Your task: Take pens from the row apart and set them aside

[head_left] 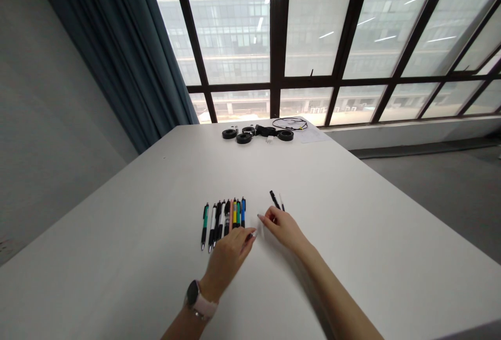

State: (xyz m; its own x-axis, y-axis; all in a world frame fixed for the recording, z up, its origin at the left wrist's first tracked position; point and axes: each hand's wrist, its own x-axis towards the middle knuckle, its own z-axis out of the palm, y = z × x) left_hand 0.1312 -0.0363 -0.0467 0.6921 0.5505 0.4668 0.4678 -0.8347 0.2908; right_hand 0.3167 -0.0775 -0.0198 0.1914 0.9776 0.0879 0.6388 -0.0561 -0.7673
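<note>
A row of pens [218, 220] lies side by side on the white table, with green, white, black, yellow and blue barrels. My left hand [231, 249] is at the row's near right end and covers the lower ends of some pens. Its thumb and fingers are pinched together around something small and pale that I cannot make out. To the right, my right hand [282, 227] is also closed, fingertips pointing left; whatever is in them is hidden. Just beyond its knuckles lie a black pen [274, 198] and a thin white and black stick [282, 202], their near ends hidden by the hand.
At the table's [176, 183] far end are several black rolls [243, 138], a coiled black cable [291, 124] and a sheet of paper [313, 135]. Windows stand behind, with a blue curtain [117, 43] at the left. A watch [192, 293] is on my left wrist.
</note>
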